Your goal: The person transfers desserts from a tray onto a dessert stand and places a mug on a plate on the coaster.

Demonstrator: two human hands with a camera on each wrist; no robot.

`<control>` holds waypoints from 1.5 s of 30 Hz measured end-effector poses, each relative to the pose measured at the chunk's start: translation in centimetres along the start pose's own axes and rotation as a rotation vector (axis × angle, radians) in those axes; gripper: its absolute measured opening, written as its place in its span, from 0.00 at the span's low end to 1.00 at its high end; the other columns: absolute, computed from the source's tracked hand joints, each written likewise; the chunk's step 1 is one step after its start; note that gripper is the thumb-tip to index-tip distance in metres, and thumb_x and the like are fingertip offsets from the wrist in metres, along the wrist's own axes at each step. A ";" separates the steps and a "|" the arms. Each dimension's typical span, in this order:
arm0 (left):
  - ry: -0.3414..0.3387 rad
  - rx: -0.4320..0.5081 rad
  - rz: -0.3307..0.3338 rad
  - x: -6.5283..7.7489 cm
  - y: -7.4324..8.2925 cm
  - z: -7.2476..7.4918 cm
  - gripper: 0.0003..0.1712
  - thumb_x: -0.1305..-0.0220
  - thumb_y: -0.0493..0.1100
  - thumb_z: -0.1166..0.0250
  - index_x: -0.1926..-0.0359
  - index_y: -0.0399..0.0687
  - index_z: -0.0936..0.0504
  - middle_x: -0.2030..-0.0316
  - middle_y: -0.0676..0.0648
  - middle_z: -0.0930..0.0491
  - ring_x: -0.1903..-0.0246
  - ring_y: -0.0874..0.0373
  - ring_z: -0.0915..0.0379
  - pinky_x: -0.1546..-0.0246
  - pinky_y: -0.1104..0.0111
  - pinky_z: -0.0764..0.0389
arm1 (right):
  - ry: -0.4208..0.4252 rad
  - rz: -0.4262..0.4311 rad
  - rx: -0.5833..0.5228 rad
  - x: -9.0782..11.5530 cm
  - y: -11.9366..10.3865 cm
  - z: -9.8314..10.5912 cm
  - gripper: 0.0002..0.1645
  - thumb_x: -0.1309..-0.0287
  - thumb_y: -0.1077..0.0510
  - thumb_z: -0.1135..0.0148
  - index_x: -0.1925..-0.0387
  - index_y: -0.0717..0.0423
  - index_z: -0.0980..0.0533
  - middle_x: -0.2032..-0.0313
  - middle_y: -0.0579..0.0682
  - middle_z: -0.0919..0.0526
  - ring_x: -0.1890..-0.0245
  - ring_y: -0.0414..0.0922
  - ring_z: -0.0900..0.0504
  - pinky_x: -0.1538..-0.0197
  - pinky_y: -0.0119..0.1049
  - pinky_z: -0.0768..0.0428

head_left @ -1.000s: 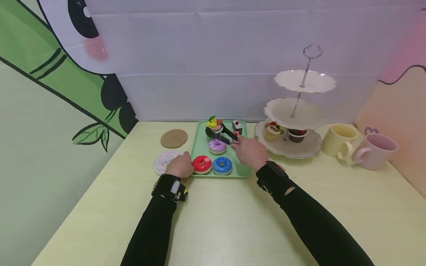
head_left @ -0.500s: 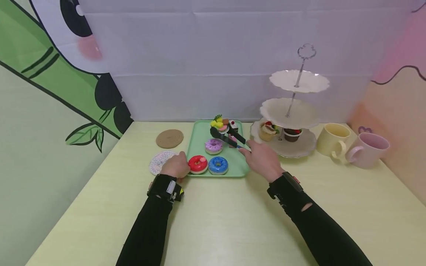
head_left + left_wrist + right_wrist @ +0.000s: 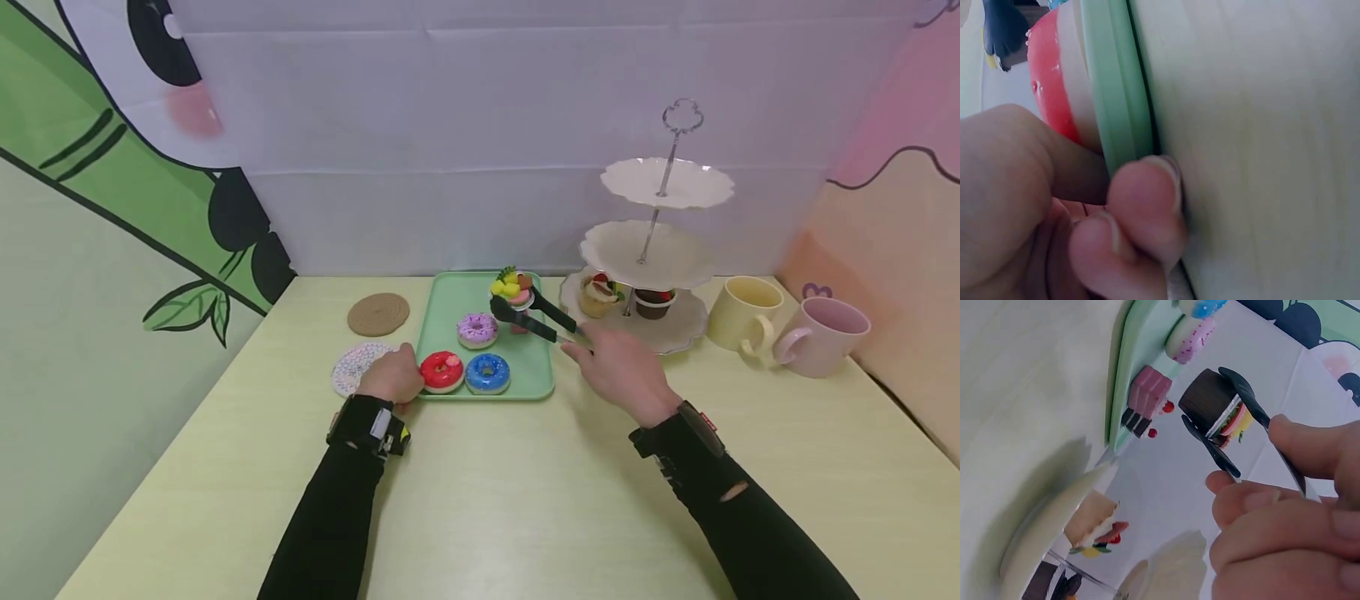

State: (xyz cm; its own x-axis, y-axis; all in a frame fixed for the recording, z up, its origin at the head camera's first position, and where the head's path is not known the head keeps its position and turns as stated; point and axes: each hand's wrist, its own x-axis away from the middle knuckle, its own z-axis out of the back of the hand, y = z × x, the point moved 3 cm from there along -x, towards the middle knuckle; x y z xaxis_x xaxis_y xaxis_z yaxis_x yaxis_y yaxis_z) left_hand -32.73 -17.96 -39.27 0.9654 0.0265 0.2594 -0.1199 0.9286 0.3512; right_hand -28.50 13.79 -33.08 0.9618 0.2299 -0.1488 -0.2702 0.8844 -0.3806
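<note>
Tabletop (image 3: 480, 500), eight o'clock: left hand (image 3: 392, 375) is pinching the tray (image 3: 528, 371), right hand (image 3: 626, 371) holding tongs (image 3: 536, 326) round a probably light cupcake's (image 3: 1207, 397) sides.

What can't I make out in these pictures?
Head view: the left hand hides part of the speckled mat.
Head view: the tongs and held cupcake hide most of the pink cake.
Right wrist view: the top edge cuts off the blue donut.

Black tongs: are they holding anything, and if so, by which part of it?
Yes, a cupcake: the tongs pinch opposite sides of its dark cup.
</note>
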 end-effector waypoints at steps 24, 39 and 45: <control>-0.023 0.009 0.001 -0.1 0.0 0.0 0.25 0.30 0.37 0.42 0.38 0.30 0.37 0.76 0.39 0.22 0.86 0.52 0.26 0.84 0.67 0.29 | -0.141 -0.094 0.046 2.4 5.8 7.8 0.46 0.31 0.28 0.50 0.30 0.60 0.34 0.37 0.66 0.25 0.44 0.67 0.23 0.54 0.65 0.25; -0.024 0.006 -0.007 -0.1 -0.1 0.1 0.25 0.30 0.37 0.43 0.38 0.29 0.37 0.74 0.39 0.22 0.85 0.52 0.25 0.83 0.67 0.29 | -0.228 -0.106 0.090 3.0 9.5 9.6 0.45 0.28 0.33 0.49 0.33 0.69 0.31 0.38 0.72 0.26 0.44 0.69 0.23 0.53 0.64 0.25; -0.029 0.008 0.004 0.0 0.0 0.1 0.26 0.30 0.37 0.41 0.38 0.29 0.37 0.73 0.38 0.23 0.84 0.52 0.26 0.83 0.68 0.29 | -0.245 -0.137 0.105 3.4 10.5 9.9 0.43 0.27 0.36 0.50 0.37 0.74 0.29 0.41 0.73 0.24 0.46 0.70 0.22 0.53 0.63 0.24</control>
State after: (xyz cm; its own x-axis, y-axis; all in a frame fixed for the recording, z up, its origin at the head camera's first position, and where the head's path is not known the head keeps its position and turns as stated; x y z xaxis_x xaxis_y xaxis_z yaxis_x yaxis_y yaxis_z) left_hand -32.76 -18.03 -39.20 0.9578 0.0193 0.2868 -0.1258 0.9253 0.3577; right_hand -27.64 27.88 -28.50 0.9744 0.1855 0.1274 -0.1435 0.9482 -0.2834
